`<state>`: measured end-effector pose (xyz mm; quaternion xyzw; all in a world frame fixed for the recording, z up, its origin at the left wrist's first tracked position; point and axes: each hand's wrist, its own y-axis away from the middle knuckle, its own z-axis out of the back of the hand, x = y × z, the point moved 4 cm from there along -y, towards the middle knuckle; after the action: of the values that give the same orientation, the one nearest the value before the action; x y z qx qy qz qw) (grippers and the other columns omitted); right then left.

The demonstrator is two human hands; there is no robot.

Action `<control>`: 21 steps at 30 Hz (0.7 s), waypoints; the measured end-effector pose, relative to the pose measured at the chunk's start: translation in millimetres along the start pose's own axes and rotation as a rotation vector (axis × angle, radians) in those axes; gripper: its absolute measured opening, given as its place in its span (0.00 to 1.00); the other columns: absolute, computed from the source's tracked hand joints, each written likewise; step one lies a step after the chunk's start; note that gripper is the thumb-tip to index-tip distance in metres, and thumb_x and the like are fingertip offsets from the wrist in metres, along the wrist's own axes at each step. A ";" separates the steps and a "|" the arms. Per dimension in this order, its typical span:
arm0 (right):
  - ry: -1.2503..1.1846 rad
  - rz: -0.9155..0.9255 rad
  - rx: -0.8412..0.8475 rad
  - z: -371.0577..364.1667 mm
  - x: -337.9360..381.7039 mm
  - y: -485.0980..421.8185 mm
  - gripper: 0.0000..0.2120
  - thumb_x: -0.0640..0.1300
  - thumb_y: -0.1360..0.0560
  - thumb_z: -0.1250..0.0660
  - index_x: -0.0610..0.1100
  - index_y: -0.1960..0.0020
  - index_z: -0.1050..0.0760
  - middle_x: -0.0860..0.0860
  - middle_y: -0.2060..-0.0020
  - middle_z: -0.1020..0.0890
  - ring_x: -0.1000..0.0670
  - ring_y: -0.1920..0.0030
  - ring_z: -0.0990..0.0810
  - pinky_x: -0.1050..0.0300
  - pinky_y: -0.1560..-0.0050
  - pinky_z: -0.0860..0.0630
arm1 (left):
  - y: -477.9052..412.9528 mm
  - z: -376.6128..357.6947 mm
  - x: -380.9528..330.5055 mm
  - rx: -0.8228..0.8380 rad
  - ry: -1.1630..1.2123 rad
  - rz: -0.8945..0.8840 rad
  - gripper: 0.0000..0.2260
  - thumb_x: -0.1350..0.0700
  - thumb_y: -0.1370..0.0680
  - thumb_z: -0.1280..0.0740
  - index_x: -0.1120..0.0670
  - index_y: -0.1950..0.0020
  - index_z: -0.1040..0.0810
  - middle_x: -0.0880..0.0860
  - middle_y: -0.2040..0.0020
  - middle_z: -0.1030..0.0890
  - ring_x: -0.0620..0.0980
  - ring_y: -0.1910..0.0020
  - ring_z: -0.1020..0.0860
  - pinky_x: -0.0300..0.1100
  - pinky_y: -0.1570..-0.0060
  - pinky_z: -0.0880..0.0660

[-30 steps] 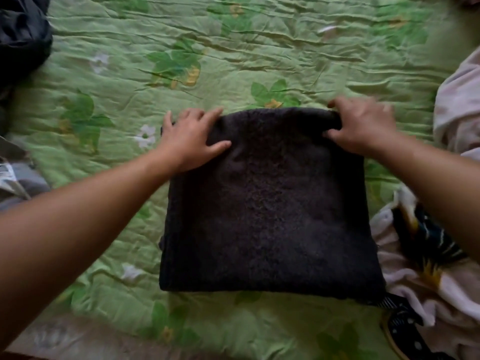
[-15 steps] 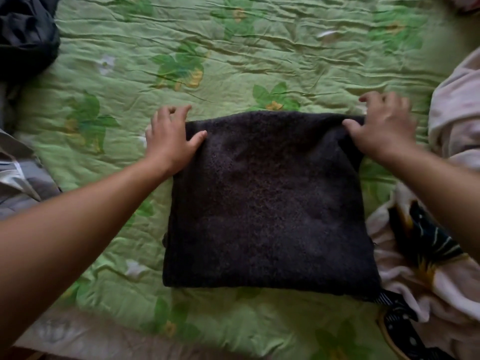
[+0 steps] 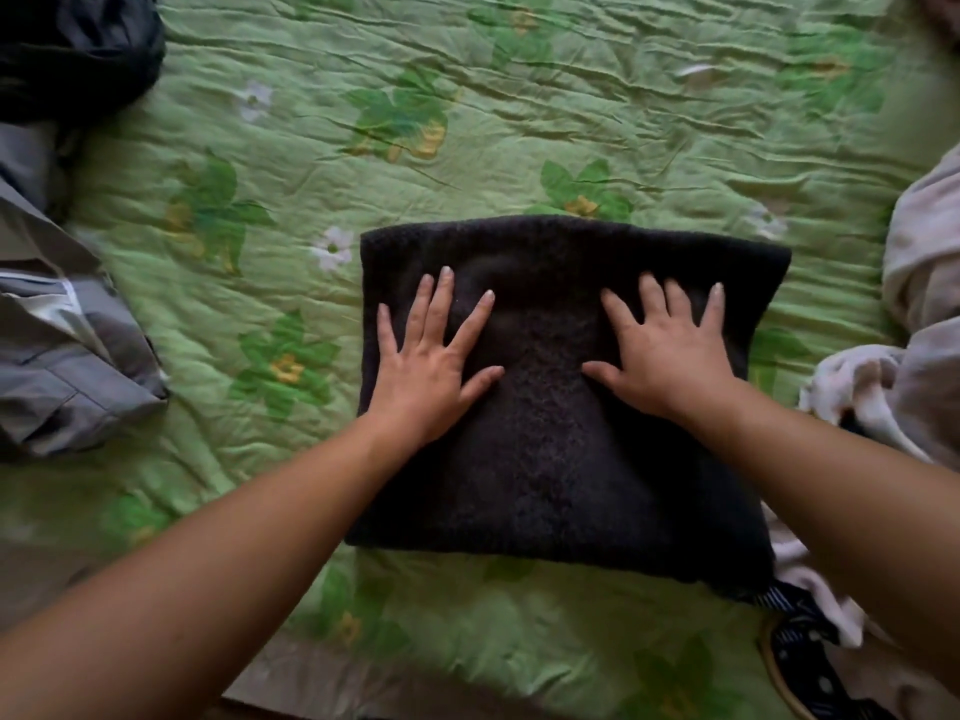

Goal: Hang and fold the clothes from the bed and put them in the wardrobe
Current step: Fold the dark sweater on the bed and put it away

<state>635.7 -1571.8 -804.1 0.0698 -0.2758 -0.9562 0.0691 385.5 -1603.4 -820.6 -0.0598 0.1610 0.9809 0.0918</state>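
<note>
I press my left hand (image 3: 426,374) and right hand (image 3: 670,356), fingers spread flat, on the folded dark fleece garment (image 3: 561,459) lying on the green floral bedspread (image 3: 519,96), while a grey shirt (image 3: 67,356) and pale clothes (image 3: 919,324) wait unfolded, wardrobe unseen.

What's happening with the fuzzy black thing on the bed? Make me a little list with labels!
item: dark folded cloth, lying flat on the green flowered bedspread
hands: left hand and right hand both lie flat on top of it, fingers spread
to its left: grey clothes, black bundle at the far corner
to its right: pale crumpled clothes
</note>
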 end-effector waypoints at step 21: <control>0.901 0.855 -0.081 118.3 227.0 -40.6 0.15 0.49 0.27 0.35 0.53 0.40 0.23 0.52 0.42 0.22 0.45 0.33 0.31 0.38 0.29 0.43 | 149.4 -30.3 48.6 0.124 1.268 0.554 0.34 0.51 0.34 0.19 0.47 0.35 0.34 0.46 0.43 0.20 0.45 0.43 0.20 0.48 0.38 0.24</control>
<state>389.0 -1515.2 -748.4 0.3470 -0.1867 -0.7303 0.5580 311.0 -1744.6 -810.7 -0.5728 0.2486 0.7327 -0.2707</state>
